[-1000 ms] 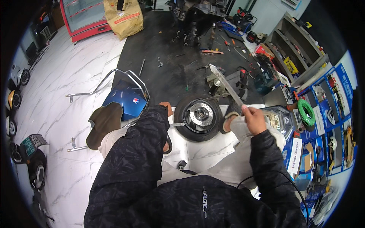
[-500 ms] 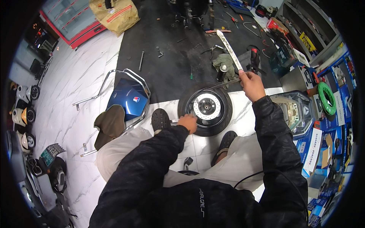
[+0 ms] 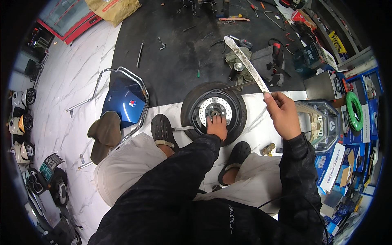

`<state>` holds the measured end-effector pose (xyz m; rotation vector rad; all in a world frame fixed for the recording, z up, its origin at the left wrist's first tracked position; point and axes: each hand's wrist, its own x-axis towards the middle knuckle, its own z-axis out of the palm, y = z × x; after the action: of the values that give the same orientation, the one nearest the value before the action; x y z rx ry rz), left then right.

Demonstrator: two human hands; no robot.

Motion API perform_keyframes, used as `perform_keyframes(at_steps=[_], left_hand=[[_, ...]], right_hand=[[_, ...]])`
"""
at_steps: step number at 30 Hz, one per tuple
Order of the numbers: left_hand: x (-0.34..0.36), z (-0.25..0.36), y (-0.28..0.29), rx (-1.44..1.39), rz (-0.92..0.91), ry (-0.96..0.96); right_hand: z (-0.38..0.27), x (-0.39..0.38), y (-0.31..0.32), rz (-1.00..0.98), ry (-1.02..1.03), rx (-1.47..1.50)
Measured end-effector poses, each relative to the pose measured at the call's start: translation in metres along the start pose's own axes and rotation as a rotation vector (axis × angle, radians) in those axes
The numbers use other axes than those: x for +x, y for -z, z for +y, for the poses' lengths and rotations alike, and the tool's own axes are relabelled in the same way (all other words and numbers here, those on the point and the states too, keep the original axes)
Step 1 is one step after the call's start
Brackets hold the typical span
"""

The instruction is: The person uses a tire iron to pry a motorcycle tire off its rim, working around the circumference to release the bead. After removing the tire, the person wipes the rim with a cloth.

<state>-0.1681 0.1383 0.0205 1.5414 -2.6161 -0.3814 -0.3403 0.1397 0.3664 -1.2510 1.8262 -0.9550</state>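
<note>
A wheel with a black tyre (image 3: 188, 109) lies flat on the floor between my feet, its drilled silver brake disc (image 3: 203, 109) facing up. My left hand (image 3: 217, 127) rests on the disc near the hub, fingers stretched out and holding nothing. My right hand (image 3: 283, 115), raised right of the wheel, pinches the near end of a long, worn, pale tyre lever (image 3: 248, 65) pointing up and left. A thin dark bar (image 3: 236, 86) reaches from the tyre's far edge behind this lever. Another flat metal bar (image 3: 183, 128) lies between my left shoe (image 3: 162, 130) and the tyre's left edge.
Left of me lie a blue panel (image 3: 123, 105), a bent chrome rail (image 3: 143, 89) and a brown cap-like piece (image 3: 107, 132). Beyond the wheel are a spray can (image 3: 236, 72) and a screwdriver (image 3: 199, 70) on the black mat. A clear lamp unit (image 3: 320, 122) and boxes crowd the right.
My left hand has moved right from the wheel's left edge onto the disc, its fingers spreading. My right hand has come nearer with the tyre lever. The view has shifted.
</note>
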Motion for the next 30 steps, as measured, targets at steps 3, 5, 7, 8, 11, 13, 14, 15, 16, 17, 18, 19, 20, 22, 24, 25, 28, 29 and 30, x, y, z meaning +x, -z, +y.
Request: perform_keyframes(at_steps=[3, 5, 7, 8, 11, 13, 14, 15, 16, 17, 18, 19, 20, 22, 24, 25, 28, 29, 30], left_hand=[[0.008, -0.002, -0.006, -0.012, -0.062, 0.049], [0.012, -0.005, -0.006, 0.006, -0.086, 0.027], [0.012, -0.008, -0.005, 0.006, -0.097, -0.012], [0.011, -0.01, -0.004, -0.002, -0.141, -0.016], [-0.002, -0.011, -0.001, 0.032, -0.104, -0.083], [-0.014, -0.011, -0.002, 0.032, -0.119, -0.127], [-0.021, -0.011, -0.003, 0.046, -0.128, -0.146], [-0.026, -0.011, -0.005, 0.053, -0.16, -0.172], [-0.031, -0.012, -0.007, 0.021, -0.213, -0.184], [-0.034, -0.013, -0.009, 0.04, -0.146, -0.175], [-0.036, -0.013, -0.011, 0.033, -0.135, -0.181], [-0.036, -0.013, -0.013, 0.035, -0.166, -0.172], [-0.036, -0.013, -0.014, 0.032, -0.153, -0.165], [-0.033, -0.015, -0.012, -0.016, -0.157, -0.186], [-0.031, -0.021, -0.005, -0.069, -0.236, -0.199], [-0.031, -0.028, 0.0, -0.182, -0.173, -0.228], [-0.036, -0.07, 0.017, -0.227, 0.126, -0.33], [-0.037, -0.09, 0.021, -0.146, 0.243, -0.102], [-0.04, -0.113, 0.024, -0.266, 0.301, 0.13]], right_hand=[[-0.002, 0.005, -0.003, -0.026, -0.001, -0.03], [-0.004, 0.009, -0.006, -0.042, 0.015, -0.052], [-0.003, 0.014, -0.01, -0.056, 0.033, -0.065], [-0.001, 0.018, -0.011, -0.052, 0.037, -0.081], [0.013, 0.03, -0.017, -0.055, 0.074, -0.072], [0.029, 0.038, -0.02, -0.074, 0.053, -0.214], [0.038, 0.041, -0.021, -0.091, 0.038, -0.284], [0.048, 0.042, -0.022, -0.106, 0.021, -0.355], [0.057, 0.044, -0.022, -0.146, -0.02, -0.445], [0.066, 0.045, -0.023, -0.161, -0.054, -0.527], [0.075, 0.045, -0.023, -0.184, -0.087, -0.576], [0.083, 0.045, -0.023, -0.204, -0.133, -0.627], [0.089, 0.046, -0.024, -0.234, -0.19, -0.687], [0.1, 0.048, -0.026, -0.25, -0.199, -0.777], [0.105, 0.049, -0.031, -0.271, -0.204, -0.831], [0.106, 0.049, -0.034, -0.272, -0.192, -0.835], [0.103, 0.046, -0.042, -0.269, -0.144, -0.847], [0.101, 0.043, -0.045, -0.272, -0.136, -0.839], [0.097, 0.042, -0.046, -0.271, -0.137, -0.85]])
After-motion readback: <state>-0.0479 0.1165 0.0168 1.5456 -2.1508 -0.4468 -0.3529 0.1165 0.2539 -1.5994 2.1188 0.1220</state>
